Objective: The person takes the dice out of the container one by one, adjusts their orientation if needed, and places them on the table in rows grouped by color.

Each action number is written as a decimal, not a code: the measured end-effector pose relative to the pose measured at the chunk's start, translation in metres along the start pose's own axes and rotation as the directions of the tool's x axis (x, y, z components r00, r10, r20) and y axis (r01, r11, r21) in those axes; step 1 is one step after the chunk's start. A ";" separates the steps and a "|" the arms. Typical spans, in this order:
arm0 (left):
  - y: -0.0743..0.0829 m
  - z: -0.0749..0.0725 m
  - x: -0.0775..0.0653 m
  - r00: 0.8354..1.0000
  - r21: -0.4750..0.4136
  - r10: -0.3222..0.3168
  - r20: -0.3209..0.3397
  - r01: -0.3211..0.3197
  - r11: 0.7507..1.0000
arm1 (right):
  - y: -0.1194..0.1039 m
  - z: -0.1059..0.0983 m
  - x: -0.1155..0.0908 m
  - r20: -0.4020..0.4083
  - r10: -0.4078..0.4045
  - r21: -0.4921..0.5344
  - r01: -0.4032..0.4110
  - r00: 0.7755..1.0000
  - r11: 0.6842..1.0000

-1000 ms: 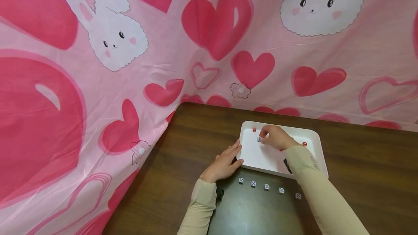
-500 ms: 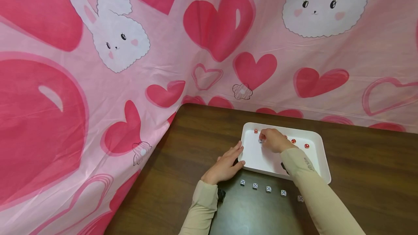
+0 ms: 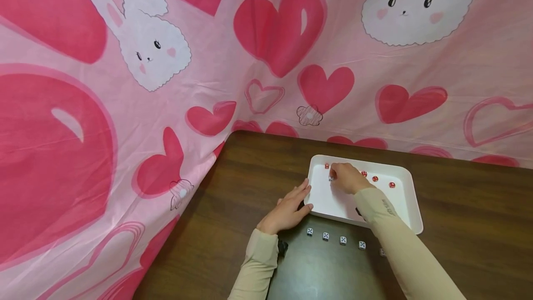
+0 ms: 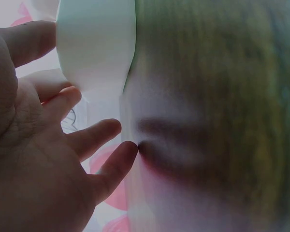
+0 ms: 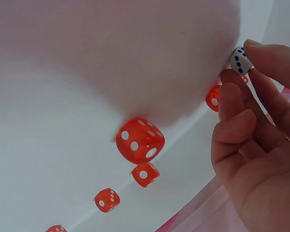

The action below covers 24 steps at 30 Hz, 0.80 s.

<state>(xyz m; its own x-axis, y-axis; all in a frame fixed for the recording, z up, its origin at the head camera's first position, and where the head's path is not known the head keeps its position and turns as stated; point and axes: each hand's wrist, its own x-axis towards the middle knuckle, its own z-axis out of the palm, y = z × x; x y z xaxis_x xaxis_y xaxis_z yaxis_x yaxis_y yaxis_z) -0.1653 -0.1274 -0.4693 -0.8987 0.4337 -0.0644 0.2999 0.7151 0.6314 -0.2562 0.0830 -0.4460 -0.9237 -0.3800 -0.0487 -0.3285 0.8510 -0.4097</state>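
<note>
My right hand (image 3: pixel 349 178) is low over the left part of a white tray (image 3: pixel 333 203), pinching a white die with blue dots (image 5: pixel 240 61) between thumb and fingertips. Blue dots face the camera in the right wrist view. Several red dice with white dots lie in the tray; one large in that view is a red die (image 5: pixel 140 140) near the palm. Against the tray's left side my left hand (image 3: pixel 287 209) rests with fingers extended, fingertips at the tray wall (image 4: pixel 96 43).
On the dark wooden table (image 3: pixel 250 165), a row of white dice (image 3: pixel 326 236) stands in front of the tray, the rightmost partly behind my right sleeve (image 3: pixel 399 235). A pink heart-patterned cloth (image 3: pixel 266 96) hangs along the table's back and left edges.
My right wrist and sleeve have swung slightly left, uncovering more red dice, while the fingers stay on the white die. The left hand keeps its place at the tray.
</note>
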 end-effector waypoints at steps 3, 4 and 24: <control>0.000 0.000 0.000 1.000 -0.002 0.002 0.002 -0.002 1.000 | 0.001 0.002 0.001 -0.027 -0.002 -0.012 0.002 1.000 1.000; -0.001 0.000 0.000 1.000 -0.001 0.002 0.001 -0.002 1.000 | 0.001 0.002 0.001 -0.034 -0.002 -0.013 0.002 0.999 1.000; -0.002 0.000 0.001 1.000 0.010 -0.003 -0.001 0.003 1.000 | 0.000 0.006 0.005 -0.022 -0.007 0.005 0.007 1.000 1.000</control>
<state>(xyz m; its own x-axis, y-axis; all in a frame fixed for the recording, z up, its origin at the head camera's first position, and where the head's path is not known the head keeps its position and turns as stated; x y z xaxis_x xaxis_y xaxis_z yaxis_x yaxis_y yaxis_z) -0.1668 -0.1282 -0.4706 -0.9001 0.4308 -0.0652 0.3004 0.7221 0.6231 -0.2596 0.0786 -0.4518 -0.9255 -0.3779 -0.0255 -0.3343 0.8466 -0.4142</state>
